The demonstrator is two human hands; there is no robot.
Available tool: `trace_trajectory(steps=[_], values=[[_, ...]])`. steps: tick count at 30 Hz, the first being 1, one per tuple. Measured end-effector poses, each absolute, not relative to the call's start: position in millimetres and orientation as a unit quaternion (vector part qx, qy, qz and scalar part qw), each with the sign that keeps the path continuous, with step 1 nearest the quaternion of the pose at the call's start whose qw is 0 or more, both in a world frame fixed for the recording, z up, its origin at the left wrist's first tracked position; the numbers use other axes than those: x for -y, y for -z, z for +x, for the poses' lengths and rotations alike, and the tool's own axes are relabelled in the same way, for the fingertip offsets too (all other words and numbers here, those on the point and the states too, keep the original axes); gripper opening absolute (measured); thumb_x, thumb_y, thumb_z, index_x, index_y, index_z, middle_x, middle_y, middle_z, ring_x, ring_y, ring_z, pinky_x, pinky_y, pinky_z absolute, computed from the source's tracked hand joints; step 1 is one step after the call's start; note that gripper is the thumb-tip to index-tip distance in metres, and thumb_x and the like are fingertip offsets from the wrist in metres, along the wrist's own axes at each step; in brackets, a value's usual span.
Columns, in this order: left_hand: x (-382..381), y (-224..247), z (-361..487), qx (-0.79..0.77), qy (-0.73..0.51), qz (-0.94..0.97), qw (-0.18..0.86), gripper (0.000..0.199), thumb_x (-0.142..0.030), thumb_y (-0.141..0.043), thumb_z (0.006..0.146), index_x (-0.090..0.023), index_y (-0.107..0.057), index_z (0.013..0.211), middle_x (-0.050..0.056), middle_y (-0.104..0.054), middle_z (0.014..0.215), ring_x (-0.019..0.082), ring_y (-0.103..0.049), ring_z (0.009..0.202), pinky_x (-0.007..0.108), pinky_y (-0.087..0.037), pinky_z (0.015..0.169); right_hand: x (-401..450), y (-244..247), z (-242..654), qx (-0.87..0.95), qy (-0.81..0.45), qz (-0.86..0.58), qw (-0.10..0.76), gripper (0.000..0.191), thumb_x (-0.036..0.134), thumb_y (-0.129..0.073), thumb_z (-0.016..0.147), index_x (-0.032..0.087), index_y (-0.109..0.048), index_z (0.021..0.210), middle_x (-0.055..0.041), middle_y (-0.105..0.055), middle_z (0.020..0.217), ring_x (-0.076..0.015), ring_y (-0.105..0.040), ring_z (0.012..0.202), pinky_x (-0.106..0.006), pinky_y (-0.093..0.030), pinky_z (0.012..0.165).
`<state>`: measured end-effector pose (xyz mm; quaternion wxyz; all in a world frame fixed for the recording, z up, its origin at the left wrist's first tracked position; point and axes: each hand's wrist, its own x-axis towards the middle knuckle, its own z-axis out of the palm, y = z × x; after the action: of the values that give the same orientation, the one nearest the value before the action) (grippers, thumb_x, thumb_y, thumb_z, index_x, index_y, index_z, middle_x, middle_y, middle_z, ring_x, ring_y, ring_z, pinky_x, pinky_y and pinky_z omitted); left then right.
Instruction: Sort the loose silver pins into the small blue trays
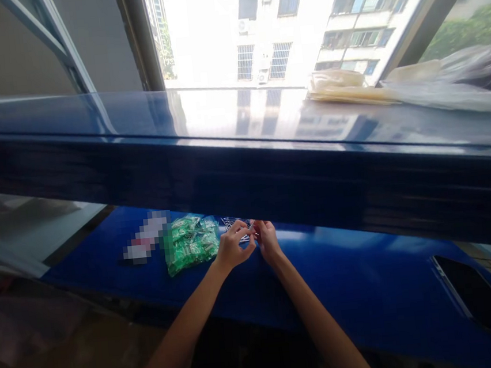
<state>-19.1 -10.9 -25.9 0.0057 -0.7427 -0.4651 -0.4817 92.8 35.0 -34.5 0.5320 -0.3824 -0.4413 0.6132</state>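
My left hand (pixel 233 247) is closed in a pinch, its thumb and fingertips meeting beside my right hand. Something small and pale shows between the two hands, too small to name. My right hand (pixel 268 241) is closed, its fingers curled in toward the left fingertips and partly hidden. Behind and under the hands lies a heap of thin, shiny metal pieces (pixel 244 239), partly covered by my fingers. Just left of my left hand is a pile of small clear packets with green parts (pixel 193 246), which hold metal-looking pieces.
A blue shelf (pixel 226 162) crosses above the blue table (pixel 345 278), low over my hands. Plastic bags (pixel 448 83) and yellowish sheets (pixel 344 87) lie on the shelf. A dark phone (pixel 477 295) rests at the table's right. A blurred-out item (pixel 146 238) lies at left.
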Motion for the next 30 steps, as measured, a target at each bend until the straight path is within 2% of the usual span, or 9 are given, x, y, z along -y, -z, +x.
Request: trace_trajectory(steps=[2, 6, 12, 18, 25, 27, 30], values=[[11, 25, -18, 0.468, 0.488, -0.737, 0.001, 0.011, -0.022, -0.054, 0.078, -0.02, -0.065, 0.078, 0.004, -0.063, 0.085, 0.012, -0.059, 0.065, 0.024, -0.051, 0.059, -32, 27, 94, 0.383, -0.632, -0.37, 0.563, 0.039, 0.058, -0.066, 0.063, 0.023, -0.051, 0.074, 0.0032, -0.051, 0.06, -0.0094, -0.042, 0.048, -0.023, -0.034, 0.041], [10, 21, -18, 0.47, 0.513, -0.718, -0.003, 0.012, -0.029, -0.057, 0.08, -0.019, -0.063, 0.079, 0.003, -0.06, 0.082, 0.01, -0.056, 0.062, 0.021, -0.049, 0.055, -25, 7, 95, 0.351, -0.679, -0.335, 0.551, 0.044, 0.056, -0.074, 0.055, 0.022, -0.051, 0.073, 0.0039, -0.049, 0.061, -0.0084, -0.042, 0.05, -0.021, -0.033, 0.042], [-1, 17, -23, 0.447, 0.57, -0.688, -0.031, 0.019, -0.033, -0.052, 0.086, -0.017, -0.062, 0.086, 0.002, -0.057, 0.083, 0.006, -0.051, 0.057, 0.017, -0.042, 0.049, -20, -7, 93, 0.38, -0.691, -0.328, 0.52, 0.044, 0.056, -0.073, 0.056, 0.021, -0.053, 0.072, 0.0038, -0.051, 0.066, -0.0073, -0.041, 0.054, -0.02, -0.03, 0.046], [-3, 11, -20, 0.455, 0.646, -0.607, -0.086, 0.022, -0.037, -0.055, 0.083, -0.017, -0.063, 0.087, 0.005, -0.055, 0.091, 0.007, -0.052, 0.063, 0.015, -0.038, 0.043, -25, -6, 94, 0.444, -0.637, -0.38, 0.502, 0.04, 0.053, -0.074, 0.056, 0.02, -0.06, 0.074, 0.0037, -0.051, 0.066, -0.0079, -0.042, 0.057, -0.021, -0.03, 0.05], [3, 7, -18, 0.479, 0.664, -0.558, -0.138, 0.023, -0.036, -0.046, 0.088, -0.018, -0.061, 0.087, 0.006, -0.054, 0.096, 0.011, -0.054, 0.077, 0.017, -0.046, 0.056, -20, 4, 84, 0.56, -0.596, -0.363, 0.447, 0.039, 0.056, -0.065, 0.066, 0.018, -0.062, 0.076, 0.002, -0.054, 0.066, -0.0077, -0.043, 0.057, -0.02, -0.033, 0.05], [3, 7, -18, 0.49, 0.67, -0.537, -0.15, 0.023, -0.037, -0.047, 0.087, -0.018, -0.061, 0.086, 0.006, -0.054, 0.096, 0.011, -0.054, 0.077, 0.017, -0.046, 0.054, -19, 5, 83, 0.561, -0.601, -0.361, 0.44, 0.04, 0.057, -0.064, 0.067, 0.019, -0.063, 0.079, 0.0019, -0.055, 0.068, -0.0074, -0.044, 0.057, -0.02, -0.033, 0.049], [4, 7, -15, 0.502, 0.664, -0.531, -0.16, 0.023, -0.036, -0.049, 0.087, -0.017, -0.061, 0.085, 0.006, -0.053, 0.097, 0.01, -0.054, 0.072, 0.016, -0.044, 0.05, -22, 5, 86, 0.517, -0.604, -0.372, 0.48, 0.041, 0.057, -0.067, 0.064, 0.019, -0.062, 0.082, 0.0027, -0.054, 0.07, -0.0065, -0.044, 0.056, -0.018, -0.032, 0.047]])
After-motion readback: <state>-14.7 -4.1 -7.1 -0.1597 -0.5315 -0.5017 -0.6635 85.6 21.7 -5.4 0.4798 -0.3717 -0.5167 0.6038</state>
